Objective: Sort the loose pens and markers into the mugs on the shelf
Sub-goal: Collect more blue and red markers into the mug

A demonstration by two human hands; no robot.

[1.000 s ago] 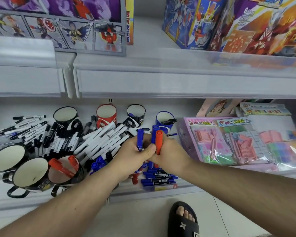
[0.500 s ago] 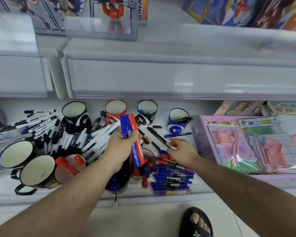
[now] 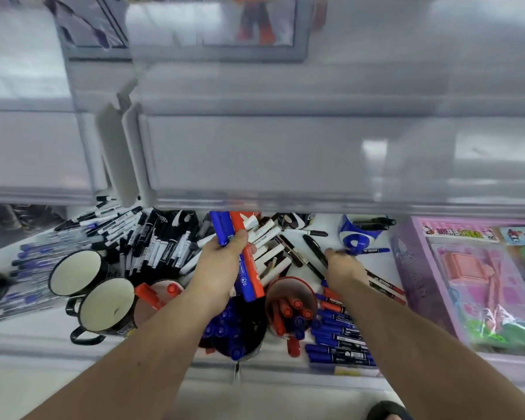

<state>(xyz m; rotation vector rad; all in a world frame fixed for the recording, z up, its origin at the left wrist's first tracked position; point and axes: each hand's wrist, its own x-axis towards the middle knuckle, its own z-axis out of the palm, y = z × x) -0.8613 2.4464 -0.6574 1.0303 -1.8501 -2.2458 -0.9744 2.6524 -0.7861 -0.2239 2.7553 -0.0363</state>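
My left hand point(image 3: 222, 268) grips a bundle of blue and red markers point(image 3: 240, 253) above a dark mug point(image 3: 240, 334) full of blue markers. My right hand point(image 3: 344, 268) reaches flat over loose black pens point(image 3: 314, 253) near the blue mug point(image 3: 358, 233); whether its fingers hold one is hidden. A red mug point(image 3: 291, 304) holds red and blue markers. Two mugs with nothing inside point(image 3: 76, 272) point(image 3: 106, 306) stand at the left, beside a mug with red markers point(image 3: 158, 294). Black and white markers point(image 3: 152, 237) lie heaped on the shelf.
The upper shelf's front edge point(image 3: 285, 159) overhangs and hides the back mugs. Blue markers point(image 3: 337, 344) lie in a row at the shelf front. Pink toy packs point(image 3: 482, 283) fill the right side. Thin blue pens point(image 3: 34, 262) lie far left.
The view has tilted down and closer to the shelf. My right hand has moved further back toward the black pens. My left hand still holds the marker bundle.
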